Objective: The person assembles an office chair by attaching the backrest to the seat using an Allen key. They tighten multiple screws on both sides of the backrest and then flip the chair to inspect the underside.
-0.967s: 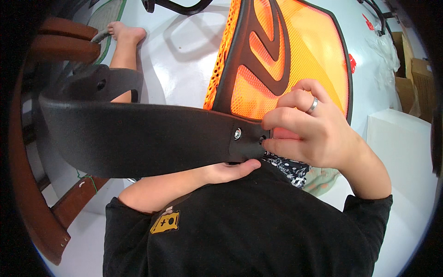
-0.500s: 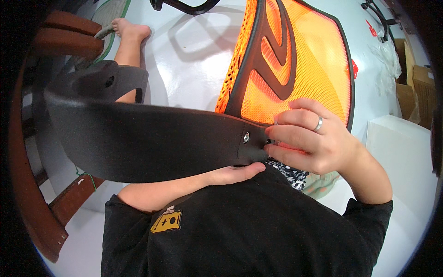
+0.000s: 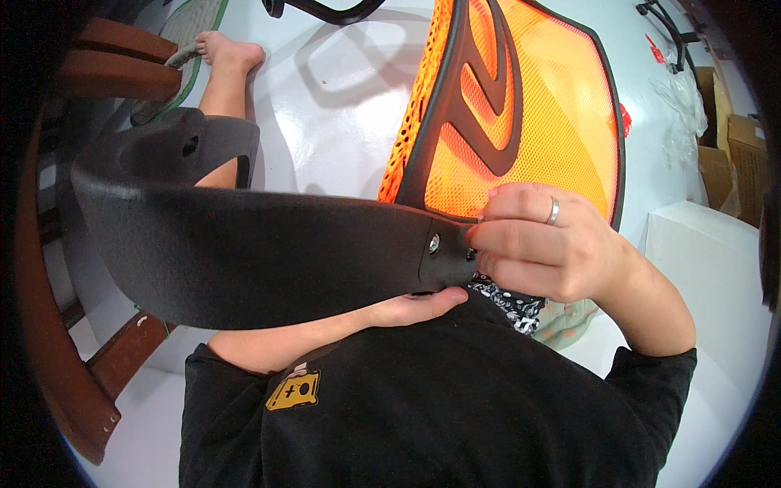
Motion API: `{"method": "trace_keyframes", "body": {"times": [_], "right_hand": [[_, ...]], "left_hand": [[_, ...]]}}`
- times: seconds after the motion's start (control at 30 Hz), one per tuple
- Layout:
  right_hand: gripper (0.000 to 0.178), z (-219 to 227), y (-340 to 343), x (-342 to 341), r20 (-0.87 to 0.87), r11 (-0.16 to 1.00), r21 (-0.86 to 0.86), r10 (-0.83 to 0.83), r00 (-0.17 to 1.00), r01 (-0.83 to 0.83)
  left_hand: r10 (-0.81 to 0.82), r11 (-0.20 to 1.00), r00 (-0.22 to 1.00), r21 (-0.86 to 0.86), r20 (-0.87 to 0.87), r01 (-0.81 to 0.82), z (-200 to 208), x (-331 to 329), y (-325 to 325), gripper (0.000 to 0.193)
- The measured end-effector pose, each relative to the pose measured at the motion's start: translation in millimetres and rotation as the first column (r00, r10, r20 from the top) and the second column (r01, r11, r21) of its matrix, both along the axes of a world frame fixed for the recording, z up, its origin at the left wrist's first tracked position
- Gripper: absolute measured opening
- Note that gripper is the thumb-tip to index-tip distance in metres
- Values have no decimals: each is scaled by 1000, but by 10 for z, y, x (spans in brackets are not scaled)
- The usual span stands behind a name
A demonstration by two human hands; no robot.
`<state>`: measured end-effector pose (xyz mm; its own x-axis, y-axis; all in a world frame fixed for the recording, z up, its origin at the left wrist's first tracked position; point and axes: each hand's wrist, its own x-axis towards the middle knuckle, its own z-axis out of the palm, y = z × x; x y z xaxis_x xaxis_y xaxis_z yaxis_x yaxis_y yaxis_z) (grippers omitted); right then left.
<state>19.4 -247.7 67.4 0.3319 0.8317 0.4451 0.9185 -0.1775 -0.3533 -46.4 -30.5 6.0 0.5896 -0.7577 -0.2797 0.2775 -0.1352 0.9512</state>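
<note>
A wide, curved black chair part [image 3: 268, 252] lies across my lap, its end against an orange mesh chair back [image 3: 545, 122] with a dark frame. My left hand [image 3: 419, 307] supports that end from below, thumb along the lower edge; its other fingers are hidden behind the part. A silver bolt [image 3: 434, 243] sits in the end piece. To its right is a darker hole or bolt head [image 3: 471, 254]. Right beside this spot my right hand [image 3: 549, 240], wearing a ring, has its fingertips pinched together; whatever is between them is hidden.
Brown wooden furniture legs [image 3: 122, 69] stand on the left, near my bare foot [image 3: 230, 53]. A black curved tube [image 3: 333, 15] lies at the top. Clear plastic wrap [image 3: 683, 114] and cardboard boxes [image 3: 742, 154] are at the right, behind a white block [image 3: 708, 260].
My right fingers have drawn closer together and turned slightly, uncovering more of the dark spot by the bolt. The black part's left end has shifted slightly down and left.
</note>
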Motion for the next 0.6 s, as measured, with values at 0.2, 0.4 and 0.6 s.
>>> {"method": "trace_keyframes", "body": {"times": [0.2, 0.4, 0.6], "right_hand": [[12, -10, 18, -10, 33, 999, -23, -44, 998, 44], [12, 71, -37, 150, 95, 982, -179, 83, 992, -65], [12, 96, 20, 239, 4, 967, -245, 79, 997, -76]], "left_hand": [[15, 998, 954, -56, -298, -33, 43, 8, -3, 43], [-69, 994, 998, 85, 1, 68, 37, 31, -2, 42], [33, 999, 985, 7, 167, -34, -33, 3, -15, 38]]}}
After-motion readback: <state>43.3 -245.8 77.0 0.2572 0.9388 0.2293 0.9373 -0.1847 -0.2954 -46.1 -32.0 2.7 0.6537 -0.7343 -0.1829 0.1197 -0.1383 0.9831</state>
